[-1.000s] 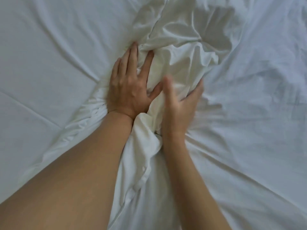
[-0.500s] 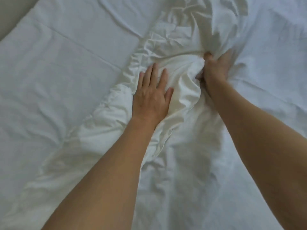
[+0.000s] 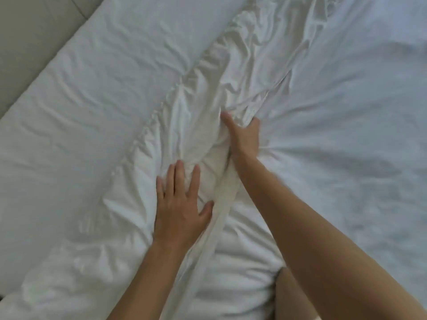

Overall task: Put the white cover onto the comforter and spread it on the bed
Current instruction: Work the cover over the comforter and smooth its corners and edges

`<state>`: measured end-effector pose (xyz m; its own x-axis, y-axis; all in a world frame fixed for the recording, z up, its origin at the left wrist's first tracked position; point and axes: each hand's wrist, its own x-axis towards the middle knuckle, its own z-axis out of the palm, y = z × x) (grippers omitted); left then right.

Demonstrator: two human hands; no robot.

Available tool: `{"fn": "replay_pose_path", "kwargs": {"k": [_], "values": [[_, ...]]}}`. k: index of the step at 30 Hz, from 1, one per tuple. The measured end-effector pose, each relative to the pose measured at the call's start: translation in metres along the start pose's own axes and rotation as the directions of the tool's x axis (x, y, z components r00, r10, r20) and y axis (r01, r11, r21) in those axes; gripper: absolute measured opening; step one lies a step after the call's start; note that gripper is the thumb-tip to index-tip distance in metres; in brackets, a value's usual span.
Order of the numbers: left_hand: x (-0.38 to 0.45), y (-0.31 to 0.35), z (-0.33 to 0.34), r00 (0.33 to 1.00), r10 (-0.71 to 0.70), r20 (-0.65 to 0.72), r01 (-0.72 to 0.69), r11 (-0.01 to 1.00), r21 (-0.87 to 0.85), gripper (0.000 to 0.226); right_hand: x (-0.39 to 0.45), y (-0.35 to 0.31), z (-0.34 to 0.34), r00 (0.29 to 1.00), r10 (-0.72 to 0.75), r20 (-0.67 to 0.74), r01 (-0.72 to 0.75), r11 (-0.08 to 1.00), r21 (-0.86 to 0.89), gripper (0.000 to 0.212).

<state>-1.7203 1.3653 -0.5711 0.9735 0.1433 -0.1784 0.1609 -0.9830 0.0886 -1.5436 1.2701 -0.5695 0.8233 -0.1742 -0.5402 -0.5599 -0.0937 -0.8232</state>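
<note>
— Well, left hand (image 3: pixel 179 211) flat, fingers straight, pressing the bunched, wrinkled white fabric cover (image 3: pixel 198 125) beneath it.
— Right hand (image 3: pixel 242 135), just beyond, curls round a fold of cover; comforter can't be told apart.

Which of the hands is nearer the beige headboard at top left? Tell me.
Left. The left hand lies flat on the bunched white cover, on the side toward the headboard. The right hand grips a fold farther right, away from it.

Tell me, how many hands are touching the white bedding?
2. The left hand presses flat on the bunched white cover, nearer the camera; the right hand grips a fold farther up.
</note>
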Motion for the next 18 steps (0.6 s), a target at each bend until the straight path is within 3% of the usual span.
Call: {"fn": "replay_pose_path", "kwargs": {"k": [4,6,9,11,14,18], "values": [[-0.089,-0.007,-0.002,0.996,-0.091,0.024,0.091,0.996,-0.006,0.088,-0.072,0.035,0.010,0.998,0.022,0.066,-0.020,0.999,-0.041,0.049],[-0.119,-0.020,-0.012,0.995,-0.096,0.006,0.096,0.994,0.049,0.081,-0.091,0.033,0.002,0.999,0.045,0.029,-0.041,0.990,-0.137,0.032],[-0.154,-0.057,-0.023,0.978,-0.202,0.053,0.195,0.974,0.117,0.079,-0.107,0.028,-0.017,0.994,0.110,-0.023,-0.112,0.989,-0.095,0.014],[-0.173,-0.076,-0.024,0.951,-0.292,0.098,0.283,0.954,0.096,0.080,-0.117,0.031,-0.026,0.990,0.112,-0.087,-0.124,0.983,-0.136,0.022],[-0.189,-0.082,-0.020,0.959,-0.276,0.067,0.268,0.957,0.109,0.042,-0.123,0.037,-0.030,0.991,0.094,-0.097,-0.115,0.964,-0.239,0.034],[-0.185,-0.087,-0.009,0.976,-0.204,-0.083,0.201,0.979,-0.035,0.027,-0.102,0.027,-0.026,0.964,0.249,0.089,-0.254,0.966,0.050,0.082]]}}
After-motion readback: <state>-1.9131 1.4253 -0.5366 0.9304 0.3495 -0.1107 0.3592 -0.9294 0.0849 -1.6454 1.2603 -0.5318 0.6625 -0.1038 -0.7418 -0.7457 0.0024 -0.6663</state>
